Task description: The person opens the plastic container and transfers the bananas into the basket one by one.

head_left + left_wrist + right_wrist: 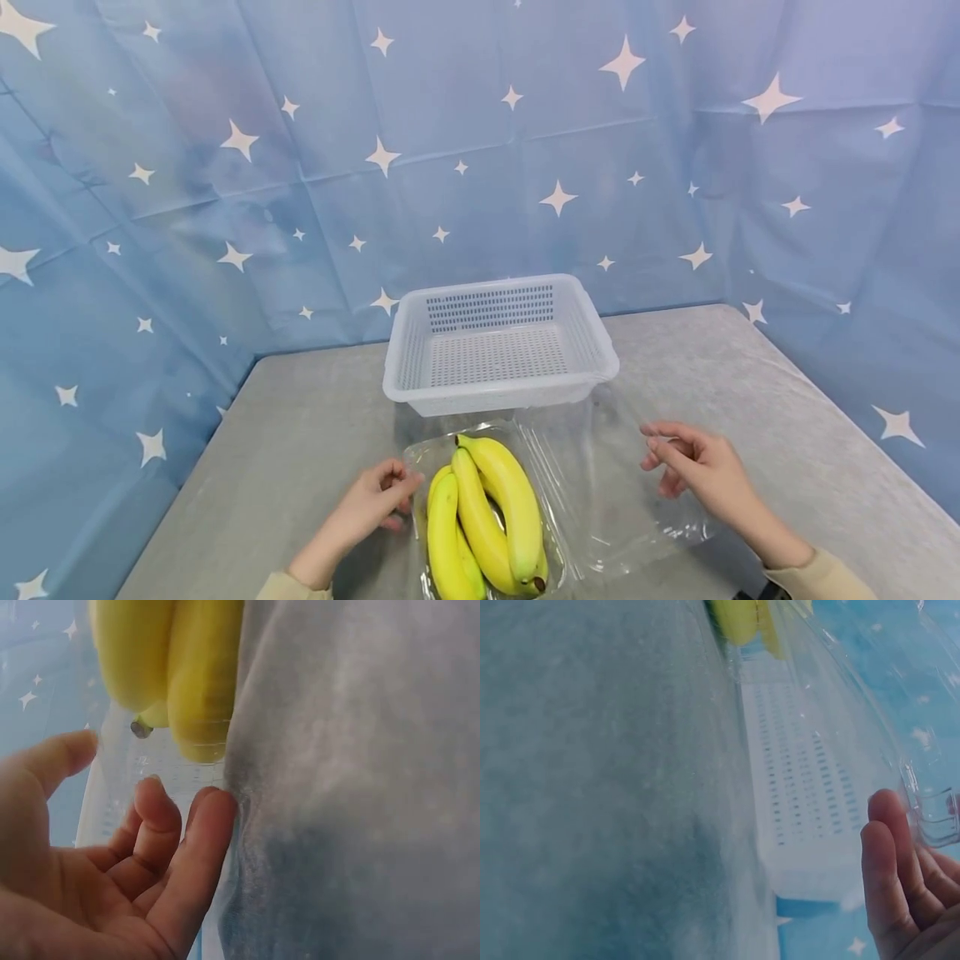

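We see a bunch of bananas [487,521] lying in the base of a clear plastic clamshell box [592,500] at the near edge of the grey desk [300,433]. The bananas are bright yellow and smooth, 3 by our count, though the head view cuts off their lower ends; they curve together, with dark tips pointing toward 12 o'clock and 1 dark end near the bottom. The box's transparent lid lies open flat at 3 o'clock from the fruit. Our left hand [371,504] rests at 9 o'clock of the bananas, fingers loosely curled at the tray's rim and gripping nothing. Our right hand [693,471] hovers at the lid's far edge, fingers relaxed and apart. A white perforated basket [498,346] stands at 12 o'clock, just beyond the box.
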The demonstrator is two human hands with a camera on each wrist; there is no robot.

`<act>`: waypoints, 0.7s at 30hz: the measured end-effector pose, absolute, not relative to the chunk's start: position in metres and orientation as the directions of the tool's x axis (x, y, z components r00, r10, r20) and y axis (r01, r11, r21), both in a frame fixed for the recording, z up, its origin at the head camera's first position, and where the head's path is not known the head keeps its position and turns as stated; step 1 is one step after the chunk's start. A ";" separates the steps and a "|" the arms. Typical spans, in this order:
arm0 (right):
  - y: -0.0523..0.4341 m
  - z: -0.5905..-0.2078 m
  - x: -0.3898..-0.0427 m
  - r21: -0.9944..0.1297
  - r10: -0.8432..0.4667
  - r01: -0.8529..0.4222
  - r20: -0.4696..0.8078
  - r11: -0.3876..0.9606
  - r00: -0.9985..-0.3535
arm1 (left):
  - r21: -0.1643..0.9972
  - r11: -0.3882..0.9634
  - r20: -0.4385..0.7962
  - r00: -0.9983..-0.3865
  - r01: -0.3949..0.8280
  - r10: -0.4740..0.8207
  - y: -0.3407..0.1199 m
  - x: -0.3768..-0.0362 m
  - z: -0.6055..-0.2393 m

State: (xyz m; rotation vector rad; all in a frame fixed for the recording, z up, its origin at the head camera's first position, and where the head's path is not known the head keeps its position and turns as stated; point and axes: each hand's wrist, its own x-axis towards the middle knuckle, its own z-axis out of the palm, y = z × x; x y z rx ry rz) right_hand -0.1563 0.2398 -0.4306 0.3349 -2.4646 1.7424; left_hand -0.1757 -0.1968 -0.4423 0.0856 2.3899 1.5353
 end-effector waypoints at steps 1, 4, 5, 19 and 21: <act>0.240 -0.431 -0.156 -0.917 -0.121 -0.236 0.207 0.322 -0.971 | 0.893 0.436 -0.223 -0.949 -0.108 0.221 -0.197 -0.174 -0.442; 0.241 -0.433 -0.154 -0.919 -0.122 -0.230 0.201 0.320 -0.972 | 0.892 0.443 -0.220 -0.941 -0.088 0.256 -0.197 -0.172 -0.441; 0.242 -0.434 -0.153 -0.920 -0.121 -0.229 0.200 0.318 -0.972 | 0.895 0.439 -0.213 -0.940 -0.078 0.267 -0.196 -0.172 -0.441; 0.245 -0.440 -0.145 -0.925 -0.151 -0.235 0.197 0.299 -0.969 | 0.904 0.428 -0.165 -0.931 -0.010 0.327 -0.196 -0.182 -0.438; 0.246 -0.441 -0.144 -0.922 -0.151 -0.236 0.197 0.307 -0.969 | 0.904 0.427 -0.163 -0.932 -0.009 0.325 -0.196 -0.184 -0.438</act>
